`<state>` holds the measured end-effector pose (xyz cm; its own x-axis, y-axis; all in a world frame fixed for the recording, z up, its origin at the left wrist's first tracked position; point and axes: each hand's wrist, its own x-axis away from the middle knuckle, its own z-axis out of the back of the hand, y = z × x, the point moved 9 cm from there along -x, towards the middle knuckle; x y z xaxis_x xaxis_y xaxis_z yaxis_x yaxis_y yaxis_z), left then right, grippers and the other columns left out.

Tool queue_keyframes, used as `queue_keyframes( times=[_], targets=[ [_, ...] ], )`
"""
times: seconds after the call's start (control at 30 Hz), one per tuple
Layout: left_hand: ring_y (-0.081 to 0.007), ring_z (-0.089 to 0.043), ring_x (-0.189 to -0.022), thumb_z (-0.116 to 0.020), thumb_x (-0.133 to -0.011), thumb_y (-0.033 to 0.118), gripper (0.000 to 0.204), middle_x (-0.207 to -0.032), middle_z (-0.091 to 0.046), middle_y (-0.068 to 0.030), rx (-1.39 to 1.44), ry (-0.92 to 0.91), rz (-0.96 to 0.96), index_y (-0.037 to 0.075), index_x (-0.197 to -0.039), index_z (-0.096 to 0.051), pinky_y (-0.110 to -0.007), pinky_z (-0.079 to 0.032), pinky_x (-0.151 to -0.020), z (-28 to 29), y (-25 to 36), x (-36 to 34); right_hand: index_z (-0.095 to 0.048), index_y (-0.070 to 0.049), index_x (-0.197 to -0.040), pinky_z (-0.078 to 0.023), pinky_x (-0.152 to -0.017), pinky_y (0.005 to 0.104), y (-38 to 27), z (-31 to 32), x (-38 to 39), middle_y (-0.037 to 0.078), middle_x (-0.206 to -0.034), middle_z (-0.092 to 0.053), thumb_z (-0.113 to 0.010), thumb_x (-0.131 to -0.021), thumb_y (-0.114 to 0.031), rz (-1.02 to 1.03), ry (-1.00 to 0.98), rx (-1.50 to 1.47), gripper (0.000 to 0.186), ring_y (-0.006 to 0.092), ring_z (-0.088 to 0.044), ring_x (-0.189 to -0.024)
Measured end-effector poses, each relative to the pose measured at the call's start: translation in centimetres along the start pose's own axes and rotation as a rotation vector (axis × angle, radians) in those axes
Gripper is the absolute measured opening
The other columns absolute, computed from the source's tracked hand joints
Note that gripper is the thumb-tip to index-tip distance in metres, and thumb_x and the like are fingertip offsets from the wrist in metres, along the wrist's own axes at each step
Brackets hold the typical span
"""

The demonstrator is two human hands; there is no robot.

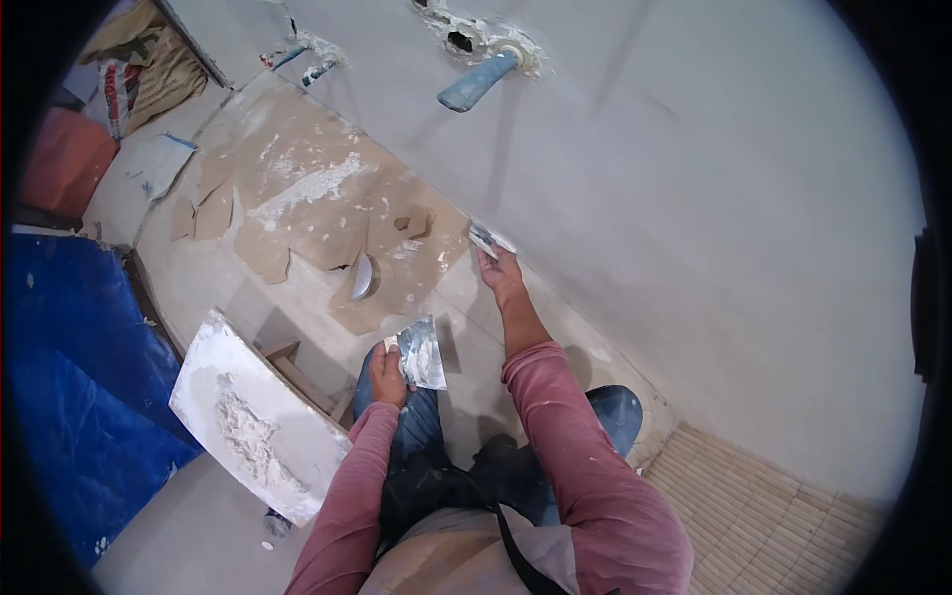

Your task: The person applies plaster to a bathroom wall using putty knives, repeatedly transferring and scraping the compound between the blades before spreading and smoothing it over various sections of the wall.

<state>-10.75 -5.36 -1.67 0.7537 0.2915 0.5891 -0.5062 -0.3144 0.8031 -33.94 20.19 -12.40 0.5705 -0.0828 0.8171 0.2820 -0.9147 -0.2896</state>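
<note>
My right hand point(499, 270) is stretched forward, closed on a putty knife point(489, 238) whose blade lies at the foot of the grey wall point(694, 228), by the floor. Closer to me, over my left knee, my left hand point(387, 377) grips a wide putty knife point(426, 355). White plaster is smeared on its broad metal blade. Beside my left forearm a white board point(206, 365) rests on a wooden stand point(297, 382), with a heap of wet plaster point(248, 431) on it.
Torn brown paper point(307, 223), spattered with plaster, covers the floor along the wall. Blue-capped pipes point(478, 81) stick out of the wall. A blue sheet point(79, 367), a reddish container point(69, 164) and sacks point(164, 79) stand at left. A slatted mat point(744, 506) lies at right.
</note>
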Motion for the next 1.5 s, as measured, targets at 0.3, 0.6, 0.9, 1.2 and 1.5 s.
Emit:
queue_keyframes(
  times=[0.3, 0.6, 0.9, 1.2, 1.5],
  targets=[
    [-0.0124, -0.058, -0.055, -0.049, -0.102, 0.022, 0.025, -0.082, -0.062, -0.0049, -0.013, 0.017, 0.000, 0.003, -0.112, -0.061, -0.028, -0.047, -0.036, -0.4, 0.1, 0.5, -0.045, 0.008, -0.132, -0.052, -0.106, 0.0556, -0.6, -0.4, 0.3, 0.026, -0.134, -0.054, -0.043, -0.098, 0.008, 0.002, -0.135, -0.059, 0.034, 0.0430, -0.057, -0.124],
    [-0.0142, -0.058, -0.054, -0.048, -0.102, 0.024, 0.025, -0.079, -0.059, -0.0044, -0.054, -0.028, -0.074, 0.002, -0.104, -0.060, -0.029, -0.046, -0.036, -0.8, 0.7, -0.2, -0.043, 0.003, -0.135, -0.055, -0.103, 0.0552, 0.9, 2.7, 1.4, 0.024, -0.134, -0.055, -0.044, -0.100, 0.005, -0.069, -0.146, 0.035, 0.036, 0.0425, -0.059, -0.122],
    [-0.0141, -0.058, -0.056, -0.050, -0.101, 0.021, 0.023, -0.083, -0.061, -0.0063, -0.063, 0.001, -0.036, 0.002, -0.107, -0.062, -0.029, -0.047, -0.038, -0.5, 0.6, 0.0, -0.051, 0.004, -0.125, -0.060, -0.096, 0.0502, -0.7, 2.6, -1.8, 0.023, -0.124, -0.062, -0.043, -0.097, 0.004, -0.095, -0.126, 0.043, 0.029, 0.0398, -0.065, -0.114],
    [-0.0139, -0.058, -0.057, -0.049, -0.101, 0.020, 0.026, -0.083, -0.062, -0.0061, -0.110, -0.010, -0.102, 0.001, -0.114, -0.062, -0.029, -0.047, -0.038, -0.6, 1.0, -0.6, -0.054, 0.006, -0.121, -0.060, -0.095, 0.0481, -0.9, 2.8, -3.8, 0.024, -0.121, -0.064, -0.042, -0.099, 0.003, -0.041, -0.118, -0.062, 0.025, 0.0385, -0.066, -0.112],
    [-0.0139, -0.058, -0.057, -0.050, -0.101, 0.021, 0.027, -0.083, -0.062, -0.0060, -0.182, -0.002, -0.127, 0.001, -0.115, -0.062, -0.029, -0.047, -0.037, -1.2, 2.6, 0.0, -0.052, 0.009, -0.121, -0.058, -0.096, 0.0470, -1.7, 1.9, -2.8, 0.024, -0.121, -0.061, -0.042, -0.101, 0.002, -0.131, -0.075, -0.094, 0.024, 0.0359, -0.064, -0.110]
  ],
)
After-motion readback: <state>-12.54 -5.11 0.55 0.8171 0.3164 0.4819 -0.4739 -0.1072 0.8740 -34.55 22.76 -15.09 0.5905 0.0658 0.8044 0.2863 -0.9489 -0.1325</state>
